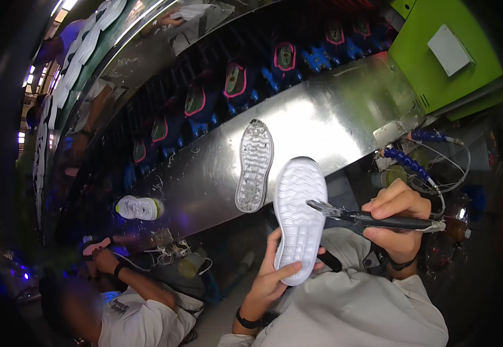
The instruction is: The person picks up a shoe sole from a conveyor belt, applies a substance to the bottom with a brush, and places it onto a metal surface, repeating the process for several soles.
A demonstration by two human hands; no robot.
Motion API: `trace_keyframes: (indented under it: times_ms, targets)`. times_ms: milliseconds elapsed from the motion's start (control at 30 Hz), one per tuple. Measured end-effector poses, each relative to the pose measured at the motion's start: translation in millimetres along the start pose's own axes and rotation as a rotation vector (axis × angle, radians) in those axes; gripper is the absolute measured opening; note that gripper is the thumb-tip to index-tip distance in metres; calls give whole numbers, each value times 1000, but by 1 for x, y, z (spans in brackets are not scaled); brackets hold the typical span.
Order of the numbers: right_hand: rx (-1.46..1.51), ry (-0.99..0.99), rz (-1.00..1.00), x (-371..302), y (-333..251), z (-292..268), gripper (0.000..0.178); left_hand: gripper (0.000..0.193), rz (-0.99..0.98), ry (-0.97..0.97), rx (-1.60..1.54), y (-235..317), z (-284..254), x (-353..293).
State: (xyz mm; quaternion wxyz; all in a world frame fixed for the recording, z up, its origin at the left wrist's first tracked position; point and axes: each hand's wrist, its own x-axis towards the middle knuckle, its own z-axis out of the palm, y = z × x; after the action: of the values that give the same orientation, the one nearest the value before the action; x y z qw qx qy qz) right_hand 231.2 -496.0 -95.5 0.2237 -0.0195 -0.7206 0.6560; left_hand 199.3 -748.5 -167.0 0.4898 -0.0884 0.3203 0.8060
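Observation:
A white shoe sole [300,217] with a wavy and gridded face rests in my left hand [269,283], gripped near its lower end with the thumb on the face. My right hand [400,218] is closed round the dark handle of a brush [348,216]. The bristles touch the sole, or lie just over it, at its right side near the middle; I cannot tell which. Beyond the held sole, a second sole [255,168], smeared grey, lies on the metal table [202,182]. My left fingers are partly hidden behind the white sole.
Dark shoe uppers with pink rims [236,80] stand in a row behind the table. A white and yellow-green shoe part [139,208] lies at left. A co-worker's hand [106,260] holds a pinkish piece. Blue flexible hoses [407,162] and a green panel [448,55] are at right.

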Motion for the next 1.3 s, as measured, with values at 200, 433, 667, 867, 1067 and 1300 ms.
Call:
trace_keyframes:
  times_ms: [200, 433, 667, 867, 1067, 1300]
  targets:
    - [-341, -39, -280, 30, 12, 81, 26, 64, 161, -237, -217, -27, -22, -18]
    - [-19, -188, -175, 7, 19, 71, 22, 51, 250, -51, -259, -7, -1, 0]
    - [48, -164, 39, -10, 5, 43, 28, 70, 391, -52, -195, 12, 35, 54]
    - [101, -255, -107, -4, -8, 24, 23, 71, 72, -290, -93, 54, 39, 73]
    - [191, -566, -170, -4, 1, 36, 24, 61, -270, -247, 179, 132, 49, 70]
    - [387, -124, 31, 4, 31, 9, 24, 74, 239, -479, -139, 111, 24, 44]
